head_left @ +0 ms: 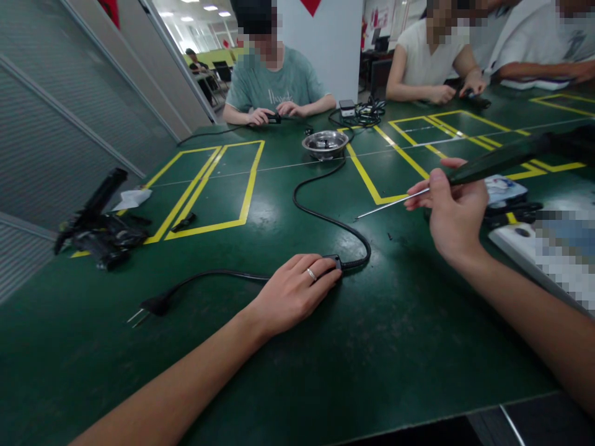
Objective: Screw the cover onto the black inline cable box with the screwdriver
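Observation:
My left hand (295, 291), with a ring on one finger, rests closed over a small black in-line switch box (335, 262) on a power cord (320, 215). Most of that box is hidden under the fingers. From it the cord runs left to a two-pin plug (158, 305) lying on the table. My right hand (458, 214) grips a screwdriver (502, 162) with a dark green handle, fingers near the start of its thin metal shaft. The shaft points left and down, its tip above the table and apart from the box. A tiny dark screw-like piece (389, 236) lies below the shaft.
A metal bowl (325, 144) with small parts stands ahead on the green table (260, 384). Black tools (100, 232) lie at left. A white panel (525, 248) and cables sit at right. Across the table, people handle dark objects beside a coiled cable (367, 113).

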{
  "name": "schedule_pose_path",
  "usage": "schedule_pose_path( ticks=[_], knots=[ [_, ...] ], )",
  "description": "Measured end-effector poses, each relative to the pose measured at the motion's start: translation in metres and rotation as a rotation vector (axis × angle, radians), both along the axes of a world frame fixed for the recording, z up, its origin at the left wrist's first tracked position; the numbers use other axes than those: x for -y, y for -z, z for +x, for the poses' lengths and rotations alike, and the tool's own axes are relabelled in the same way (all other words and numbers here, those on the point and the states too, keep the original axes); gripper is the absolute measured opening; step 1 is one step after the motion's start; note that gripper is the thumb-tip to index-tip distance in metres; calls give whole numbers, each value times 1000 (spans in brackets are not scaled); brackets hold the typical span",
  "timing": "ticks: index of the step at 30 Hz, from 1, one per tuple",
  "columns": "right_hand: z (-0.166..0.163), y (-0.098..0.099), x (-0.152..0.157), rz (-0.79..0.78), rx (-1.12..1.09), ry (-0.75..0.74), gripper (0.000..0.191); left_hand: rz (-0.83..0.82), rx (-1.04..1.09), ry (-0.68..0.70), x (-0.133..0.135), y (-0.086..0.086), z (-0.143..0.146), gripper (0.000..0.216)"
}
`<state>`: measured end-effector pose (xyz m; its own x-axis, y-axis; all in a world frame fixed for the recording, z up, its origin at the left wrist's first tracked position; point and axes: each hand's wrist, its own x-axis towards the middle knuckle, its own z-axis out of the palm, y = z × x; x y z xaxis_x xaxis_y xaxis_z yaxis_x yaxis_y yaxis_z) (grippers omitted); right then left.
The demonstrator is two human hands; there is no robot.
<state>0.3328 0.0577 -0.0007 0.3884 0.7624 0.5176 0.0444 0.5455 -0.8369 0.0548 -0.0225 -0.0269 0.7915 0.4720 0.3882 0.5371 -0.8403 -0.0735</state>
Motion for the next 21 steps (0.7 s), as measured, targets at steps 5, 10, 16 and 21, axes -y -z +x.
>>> schedule_pose_path(
  ticks=[5,10,16,21],
  knots=[
    [-8,-7,10,-154,-188,-121,19,-4,11,-45,1,0,1,29],
    [-16,-8,21,-314,-283,-211,15,-16,7,-88,1,-2,2,30],
    [-17,-3,20,-422,-343,-243,16,-28,6,-99,1,-3,3,29],
    [-15,-1,18,-435,-347,-233,16,-28,9,-99,0,-2,3,28]
  ],
)
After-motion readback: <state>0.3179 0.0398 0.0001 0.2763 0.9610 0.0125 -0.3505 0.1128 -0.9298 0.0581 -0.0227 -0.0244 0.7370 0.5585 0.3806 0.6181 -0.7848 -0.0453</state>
